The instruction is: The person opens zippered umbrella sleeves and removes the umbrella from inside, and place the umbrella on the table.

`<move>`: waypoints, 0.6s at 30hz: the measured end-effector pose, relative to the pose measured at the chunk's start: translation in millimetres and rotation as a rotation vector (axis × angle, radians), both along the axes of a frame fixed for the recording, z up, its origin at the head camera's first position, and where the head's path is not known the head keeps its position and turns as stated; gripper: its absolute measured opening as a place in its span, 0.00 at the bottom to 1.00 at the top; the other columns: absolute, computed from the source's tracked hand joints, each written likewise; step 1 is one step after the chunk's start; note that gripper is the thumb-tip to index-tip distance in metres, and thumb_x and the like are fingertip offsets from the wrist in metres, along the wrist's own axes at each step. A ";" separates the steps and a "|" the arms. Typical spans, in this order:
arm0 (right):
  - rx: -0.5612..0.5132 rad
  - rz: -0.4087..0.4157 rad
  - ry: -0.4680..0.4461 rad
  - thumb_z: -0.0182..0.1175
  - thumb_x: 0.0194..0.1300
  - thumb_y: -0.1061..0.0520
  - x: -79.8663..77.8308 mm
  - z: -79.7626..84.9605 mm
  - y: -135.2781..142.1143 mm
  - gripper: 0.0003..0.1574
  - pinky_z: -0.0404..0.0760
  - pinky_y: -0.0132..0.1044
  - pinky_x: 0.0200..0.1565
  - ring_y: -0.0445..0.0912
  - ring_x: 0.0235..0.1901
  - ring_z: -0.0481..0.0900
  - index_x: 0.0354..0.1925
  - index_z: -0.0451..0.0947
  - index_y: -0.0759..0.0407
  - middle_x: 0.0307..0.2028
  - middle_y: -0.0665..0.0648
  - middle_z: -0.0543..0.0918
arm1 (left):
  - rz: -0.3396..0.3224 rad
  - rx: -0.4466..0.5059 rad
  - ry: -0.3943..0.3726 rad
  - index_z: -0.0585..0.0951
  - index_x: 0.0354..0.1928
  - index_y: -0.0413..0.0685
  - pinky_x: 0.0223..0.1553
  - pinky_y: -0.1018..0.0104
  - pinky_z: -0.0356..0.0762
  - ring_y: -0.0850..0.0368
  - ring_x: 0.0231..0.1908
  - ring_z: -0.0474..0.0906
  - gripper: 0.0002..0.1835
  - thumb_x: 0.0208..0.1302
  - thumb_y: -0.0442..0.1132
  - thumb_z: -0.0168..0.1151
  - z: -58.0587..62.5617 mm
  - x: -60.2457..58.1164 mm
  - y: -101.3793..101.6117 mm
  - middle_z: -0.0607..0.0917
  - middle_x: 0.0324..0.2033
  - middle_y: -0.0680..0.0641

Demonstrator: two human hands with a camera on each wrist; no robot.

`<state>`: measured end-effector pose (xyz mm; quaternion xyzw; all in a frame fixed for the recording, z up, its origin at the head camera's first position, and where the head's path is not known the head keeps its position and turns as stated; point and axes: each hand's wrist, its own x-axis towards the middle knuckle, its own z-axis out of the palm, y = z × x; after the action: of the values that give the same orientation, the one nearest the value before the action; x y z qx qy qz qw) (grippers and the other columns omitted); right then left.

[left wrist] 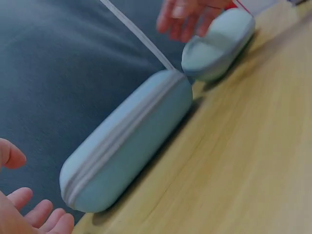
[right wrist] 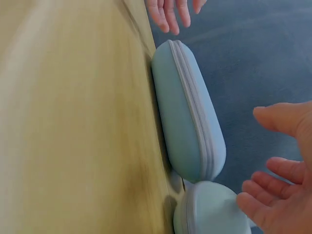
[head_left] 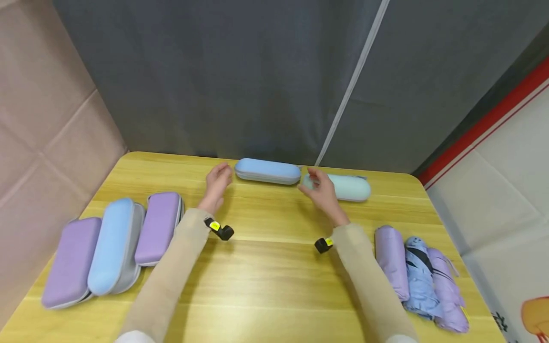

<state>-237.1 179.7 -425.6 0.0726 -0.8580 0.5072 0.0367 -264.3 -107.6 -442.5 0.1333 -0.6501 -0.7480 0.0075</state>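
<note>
A blue zippered case (head_left: 268,171) lies lengthwise along the table's back edge. Just off its left end is my left hand (head_left: 218,186), fingers relaxed and holding nothing; that hand shows at the lower left of the left wrist view. To the right lies a mint green case (head_left: 351,187), its left end near the blue one. My right hand (head_left: 322,193) is over that left end, thumb and fingers spread apart. In the right wrist view its fingertips overlap the mint case (right wrist: 217,212); whether they touch it, I cannot tell.
At the left stand a purple case (head_left: 73,262), a larger blue case (head_left: 111,247) and another purple case (head_left: 158,228). Folded umbrellas lie at the right: plain purple (head_left: 391,262), blue (head_left: 420,278) and purple with a strap (head_left: 446,290). A dark grey curtain (head_left: 214,81) hangs behind the table.
</note>
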 end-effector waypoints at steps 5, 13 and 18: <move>0.021 -0.021 -0.095 0.61 0.62 0.58 -28.5 1.6 -16.4 0.38 0.67 0.48 0.59 0.58 0.61 0.63 0.66 0.60 0.68 0.63 0.66 0.64 | -0.037 -0.115 -0.049 0.62 0.67 0.39 0.62 0.60 0.62 0.50 0.64 0.61 0.28 0.65 0.35 0.51 -4.1 -18.5 3.5 0.65 0.65 0.40; 0.215 0.004 -0.221 0.63 0.58 0.56 -52.4 4.0 -35.0 0.45 0.67 0.48 0.60 0.59 0.63 0.62 0.67 0.56 0.70 0.65 0.68 0.61 | -0.140 -0.117 -0.115 0.56 0.69 0.39 0.62 0.57 0.63 0.49 0.65 0.59 0.33 0.65 0.39 0.54 -8.8 -32.9 6.2 0.60 0.67 0.40; 0.323 0.003 -0.285 0.65 0.56 0.55 -54.9 8.1 -43.2 0.46 0.67 0.47 0.60 0.59 0.62 0.64 0.66 0.58 0.72 0.63 0.68 0.65 | -0.158 -0.136 -0.128 0.57 0.69 0.37 0.61 0.58 0.64 0.50 0.65 0.60 0.33 0.65 0.37 0.54 -11.8 -33.7 7.7 0.61 0.67 0.40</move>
<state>-292.0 136.5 -417.6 0.0065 -0.9245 0.3683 -0.0979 -298.0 -99.9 -454.3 0.1283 -0.7069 -0.6905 -0.0842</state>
